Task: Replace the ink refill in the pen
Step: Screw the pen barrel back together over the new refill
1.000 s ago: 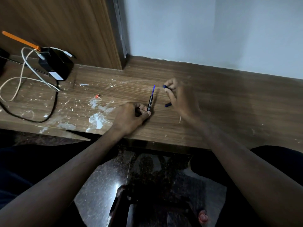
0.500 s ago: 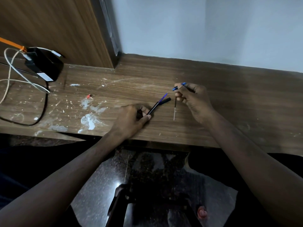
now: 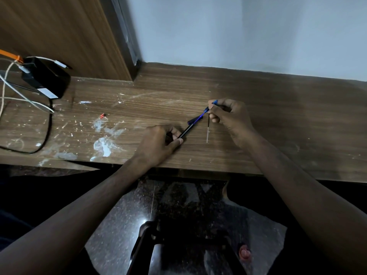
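Left hand [image 3: 158,141] rests near the counter's [image 3: 278,116] front edge, fingers curled shut around the black pen barrel [image 3: 186,131], which angles up toward the far right. Right hand [image 3: 228,118], just beyond it, pinches the blue ink refill [image 3: 201,116], whose lower end meets the barrel's open end; a second thin refill [image 3: 207,130] hangs from the same fingers toward the front edge. A small dark pen piece [image 3: 192,121] lies beside the barrel.
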Demonstrator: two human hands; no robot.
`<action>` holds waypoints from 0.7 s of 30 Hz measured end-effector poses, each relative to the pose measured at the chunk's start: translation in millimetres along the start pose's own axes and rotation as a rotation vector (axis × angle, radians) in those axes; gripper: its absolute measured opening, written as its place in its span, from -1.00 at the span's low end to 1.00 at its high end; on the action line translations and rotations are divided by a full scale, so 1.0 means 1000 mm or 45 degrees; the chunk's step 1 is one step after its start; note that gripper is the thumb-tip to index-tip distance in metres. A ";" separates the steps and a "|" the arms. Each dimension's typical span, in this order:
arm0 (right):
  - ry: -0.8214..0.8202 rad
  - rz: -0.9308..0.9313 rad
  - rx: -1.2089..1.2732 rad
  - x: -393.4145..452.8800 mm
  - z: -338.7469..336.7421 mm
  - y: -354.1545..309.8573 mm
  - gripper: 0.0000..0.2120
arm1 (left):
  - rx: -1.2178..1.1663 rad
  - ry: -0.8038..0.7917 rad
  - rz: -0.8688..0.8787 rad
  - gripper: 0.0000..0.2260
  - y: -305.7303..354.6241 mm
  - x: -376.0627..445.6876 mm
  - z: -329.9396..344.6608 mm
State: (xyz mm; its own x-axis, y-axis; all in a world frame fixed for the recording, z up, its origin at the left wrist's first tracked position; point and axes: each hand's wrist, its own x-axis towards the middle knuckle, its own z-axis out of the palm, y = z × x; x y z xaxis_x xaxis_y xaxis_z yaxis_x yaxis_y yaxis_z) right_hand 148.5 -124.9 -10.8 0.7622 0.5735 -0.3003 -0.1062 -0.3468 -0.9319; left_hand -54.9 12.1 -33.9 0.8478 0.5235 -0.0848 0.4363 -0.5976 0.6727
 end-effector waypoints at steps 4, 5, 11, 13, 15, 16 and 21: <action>-0.091 0.027 -0.059 0.000 0.000 0.003 -0.81 | -0.014 -0.024 -0.020 -0.95 0.000 0.000 0.000; -0.105 0.026 -0.064 0.000 0.000 0.003 -0.82 | -0.014 -0.026 -0.022 -0.95 0.000 -0.001 0.000; -0.279 0.104 -0.079 0.000 0.002 0.005 -0.81 | -0.039 0.009 0.017 -0.95 0.003 -0.001 -0.002; -0.340 0.165 -0.014 -0.002 0.004 0.007 -0.78 | -0.042 0.009 0.023 -0.95 0.003 -0.001 -0.002; -0.366 0.184 0.015 -0.001 0.004 0.007 -0.79 | -0.045 0.005 0.014 -0.92 0.003 -0.001 -0.001; -0.388 0.184 0.023 -0.001 0.003 0.007 -0.81 | -0.045 0.000 0.008 -0.93 0.002 -0.001 -0.001; -0.436 0.160 0.059 0.001 0.003 0.006 -0.76 | -0.024 0.000 0.031 -0.97 0.002 -0.001 -0.001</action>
State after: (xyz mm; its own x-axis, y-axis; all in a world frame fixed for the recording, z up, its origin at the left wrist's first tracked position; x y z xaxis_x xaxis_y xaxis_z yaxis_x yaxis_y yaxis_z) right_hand 146.4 -124.1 -17.2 0.4844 0.7466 -0.4561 -0.2202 -0.4005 -0.8894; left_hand -55.0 11.1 -31.6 0.8582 0.5087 -0.0681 0.4096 -0.5989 0.6882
